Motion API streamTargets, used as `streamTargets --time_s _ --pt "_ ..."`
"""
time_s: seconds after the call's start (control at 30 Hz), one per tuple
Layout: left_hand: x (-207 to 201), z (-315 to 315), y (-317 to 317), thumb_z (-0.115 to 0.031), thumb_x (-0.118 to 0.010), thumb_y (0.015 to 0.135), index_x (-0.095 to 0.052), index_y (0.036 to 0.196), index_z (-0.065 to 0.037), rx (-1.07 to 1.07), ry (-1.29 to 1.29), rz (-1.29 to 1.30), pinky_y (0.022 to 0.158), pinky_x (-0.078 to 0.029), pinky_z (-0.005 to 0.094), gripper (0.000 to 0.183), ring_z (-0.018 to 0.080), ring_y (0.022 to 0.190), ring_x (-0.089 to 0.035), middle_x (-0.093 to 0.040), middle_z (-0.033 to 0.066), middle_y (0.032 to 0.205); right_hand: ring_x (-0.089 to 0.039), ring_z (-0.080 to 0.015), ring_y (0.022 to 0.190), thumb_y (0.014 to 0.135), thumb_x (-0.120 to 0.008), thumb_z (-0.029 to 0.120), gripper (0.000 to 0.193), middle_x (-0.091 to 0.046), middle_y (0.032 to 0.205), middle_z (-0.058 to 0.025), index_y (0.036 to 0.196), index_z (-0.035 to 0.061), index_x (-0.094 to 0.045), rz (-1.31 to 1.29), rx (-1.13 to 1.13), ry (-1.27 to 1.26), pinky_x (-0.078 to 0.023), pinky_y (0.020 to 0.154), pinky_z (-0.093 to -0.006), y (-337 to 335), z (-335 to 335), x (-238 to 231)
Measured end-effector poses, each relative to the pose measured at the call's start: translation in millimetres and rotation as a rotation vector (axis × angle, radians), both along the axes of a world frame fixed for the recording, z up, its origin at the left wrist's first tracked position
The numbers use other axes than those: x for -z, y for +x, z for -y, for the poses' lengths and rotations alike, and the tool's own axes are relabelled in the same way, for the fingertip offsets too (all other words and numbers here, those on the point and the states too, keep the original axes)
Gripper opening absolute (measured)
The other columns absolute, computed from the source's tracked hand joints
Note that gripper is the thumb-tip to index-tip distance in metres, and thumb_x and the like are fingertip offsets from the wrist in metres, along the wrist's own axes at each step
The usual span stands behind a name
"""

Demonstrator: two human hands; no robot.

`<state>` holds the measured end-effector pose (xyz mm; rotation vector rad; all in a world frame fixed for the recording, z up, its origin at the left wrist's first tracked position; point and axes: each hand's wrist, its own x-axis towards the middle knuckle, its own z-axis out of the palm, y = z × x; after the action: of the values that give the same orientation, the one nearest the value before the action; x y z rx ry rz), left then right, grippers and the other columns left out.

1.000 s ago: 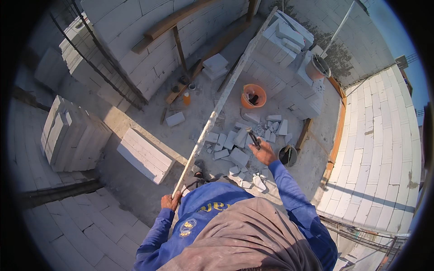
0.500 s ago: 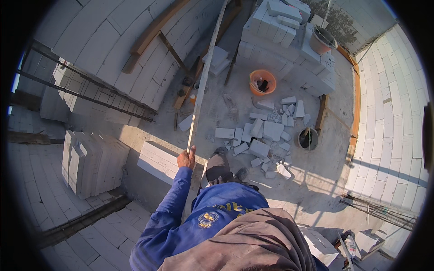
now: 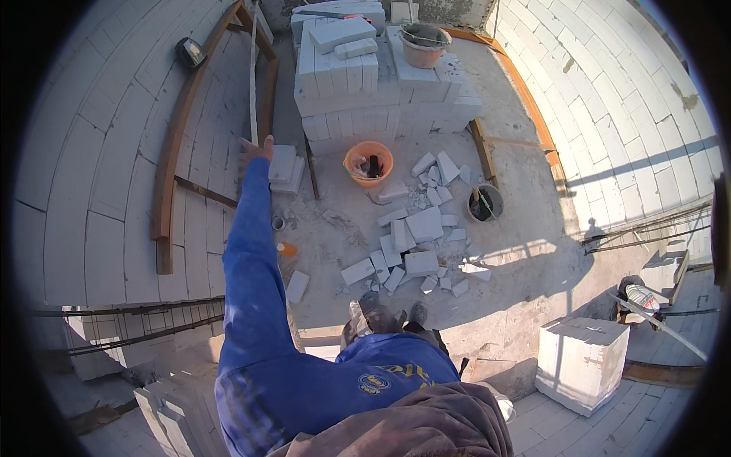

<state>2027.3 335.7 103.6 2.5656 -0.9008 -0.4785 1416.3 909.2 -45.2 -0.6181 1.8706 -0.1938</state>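
My left arm, in a blue sleeve, reaches far forward. My left hand (image 3: 256, 150) is at the lower end of a long, narrow pale bar (image 3: 253, 84), its fingers spread to either side of it. From there the bar runs up and away beside the left block wall, near a brown timber frame (image 3: 171, 164). Just right of the hand, white blocks (image 3: 283, 166) lie stacked on the floor. My right hand is out of sight.
An orange bucket (image 3: 368, 163) stands ahead, by a big stack of white blocks (image 3: 343, 84). Broken block pieces (image 3: 411, 244) litter the floor before my feet. A dark bucket (image 3: 484, 203) stands to their right. Another bucket (image 3: 425, 47) sits on the stack.
My left hand has reached forward, taking the bar with it toward the left wall. Its fingers, wrapped round the bar before, are now apart. My view has turned leftward and shifted.
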Motion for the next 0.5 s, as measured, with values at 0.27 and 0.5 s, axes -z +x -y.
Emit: streamTargets --time_s 0.27,0.5 --pt "15 41 -216 -0.071 -0.062 0.084 -0.032 0.158 -0.006 0.667 -0.310 -0.315 0.119 -0.033 0.0498 0.103 0.0494 0.148 -0.028 -0.021 0.0338 0.161 -0.071 -0.0314 0.085 0.086 -0.066 0.036 0.043 -0.072 0.092 -0.0184 0.112 0.0014 -0.066 -0.025 0.182 0.135 -0.056 0.077 -0.0448 40 -88 2" --pt "279 -359 -270 -0.088 -0.056 0.075 -0.036 0.156 -0.004 1.079 0.789 -0.539 0.121 -0.029 0.0416 0.119 0.0410 0.147 -0.035 -0.034 0.0289 0.159 -0.071 -0.0297 0.082 0.086 -0.067 0.033 0.042 -0.072 0.090 -0.0173 0.113 0.0016 -0.066 -0.041 0.190 0.217 -0.056 0.074 -0.0436 56 -138 -5"
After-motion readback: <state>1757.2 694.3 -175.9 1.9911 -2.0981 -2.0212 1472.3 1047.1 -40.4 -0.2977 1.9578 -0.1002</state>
